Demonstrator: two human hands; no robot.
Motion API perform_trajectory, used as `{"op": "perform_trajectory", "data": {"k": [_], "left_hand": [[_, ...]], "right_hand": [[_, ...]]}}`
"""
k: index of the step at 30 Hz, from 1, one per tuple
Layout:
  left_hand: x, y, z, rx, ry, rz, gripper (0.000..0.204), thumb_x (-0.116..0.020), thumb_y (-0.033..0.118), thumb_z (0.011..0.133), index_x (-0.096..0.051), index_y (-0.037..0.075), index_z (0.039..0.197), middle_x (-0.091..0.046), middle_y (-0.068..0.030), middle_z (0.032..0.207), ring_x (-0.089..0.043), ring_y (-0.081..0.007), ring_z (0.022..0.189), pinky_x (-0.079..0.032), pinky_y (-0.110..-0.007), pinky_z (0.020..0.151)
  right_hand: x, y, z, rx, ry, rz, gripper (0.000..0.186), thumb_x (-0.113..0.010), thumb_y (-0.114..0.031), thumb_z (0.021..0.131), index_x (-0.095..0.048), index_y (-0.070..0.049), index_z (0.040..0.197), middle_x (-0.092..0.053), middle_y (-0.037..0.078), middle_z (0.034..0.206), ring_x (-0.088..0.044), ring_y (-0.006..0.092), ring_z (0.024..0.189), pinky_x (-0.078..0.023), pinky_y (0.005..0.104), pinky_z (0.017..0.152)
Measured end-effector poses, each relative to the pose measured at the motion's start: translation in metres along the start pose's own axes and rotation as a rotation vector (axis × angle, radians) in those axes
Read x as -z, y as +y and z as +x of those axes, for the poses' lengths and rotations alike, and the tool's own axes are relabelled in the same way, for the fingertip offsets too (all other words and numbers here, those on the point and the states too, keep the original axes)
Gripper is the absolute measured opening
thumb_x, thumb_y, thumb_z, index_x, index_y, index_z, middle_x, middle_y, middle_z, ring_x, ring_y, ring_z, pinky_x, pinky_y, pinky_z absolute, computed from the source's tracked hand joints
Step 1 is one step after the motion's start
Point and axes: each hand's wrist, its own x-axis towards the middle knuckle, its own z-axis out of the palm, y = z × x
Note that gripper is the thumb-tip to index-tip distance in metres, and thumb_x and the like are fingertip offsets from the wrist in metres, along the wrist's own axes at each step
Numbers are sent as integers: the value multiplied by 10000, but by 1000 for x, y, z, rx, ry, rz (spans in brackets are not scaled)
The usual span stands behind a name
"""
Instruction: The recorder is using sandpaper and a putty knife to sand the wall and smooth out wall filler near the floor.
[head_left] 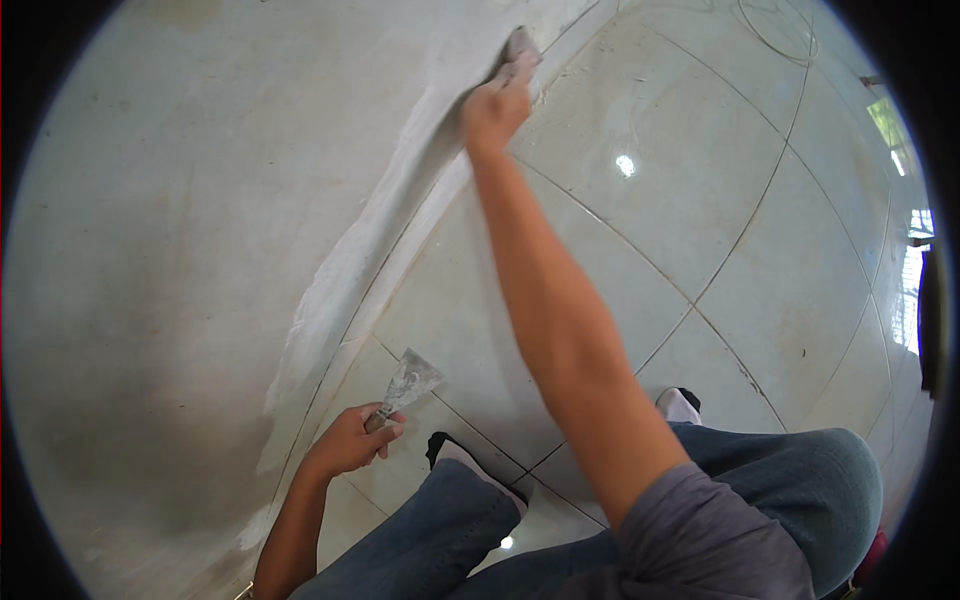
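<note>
My left hand (350,440) is closed round the handle of a putty knife (413,378), low on the left, above the floor near the wall. Its wide, flared blade points up and away, smeared with whitish filler. My right hand (498,108) reaches far along the wall's foot, its fingers closed on a small pale grey piece (520,46). That piece is at the wall near the floor joint; blur hides its exact kind. A whitish band of filler (345,255) runs along the bottom of the wall.
The grey plastered wall (200,180) fills the left side. Glossy pale floor tiles (640,200) with dark joints spread to the right. My feet in black-and-white footwear (680,405) rest on the tiles. A thin pale cable (775,45) curls at the far right.
</note>
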Motion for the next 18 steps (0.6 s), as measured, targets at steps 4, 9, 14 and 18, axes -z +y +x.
{"op": "perform_trajectory", "data": {"k": [4,9,14,18], "left_hand": [[3,-9,-5,2,-30,-30,299,-671,270,921,-639,42,1112,-584,-14,634,-470,-67,488,-382,-237,474],[9,-30,7,11,19,47,295,-672,265,923,-638,42,1113,-590,-12,643,-484,-64,500,-385,-238,478],[-6,-38,16,-46,82,-11,249,-659,219,924,-636,34,1088,-575,-7,623,-470,-68,483,-368,-235,453],[-1,-44,19,-33,25,-88,252,-662,214,920,-636,32,1092,-576,-10,623,-460,-68,472,-362,-231,449]], "right_hand": [[14,-16,-52,-160,-234,-41,594,-433,37,862,-356,72,1450,-381,292,1484,-367,398,1396,-334,430,1123],[8,-31,-143,3,-160,46,559,-388,99,899,-370,52,1455,-399,286,1476,-376,396,1393,-288,382,1158],[4,31,44,-41,6,-134,585,-449,23,849,-389,44,1431,-495,307,1374,-488,443,1265,-382,436,1075],[10,28,-9,39,-111,-194,600,-455,22,840,-381,59,1435,-449,307,1424,-488,438,1273,-395,441,1067]]}}
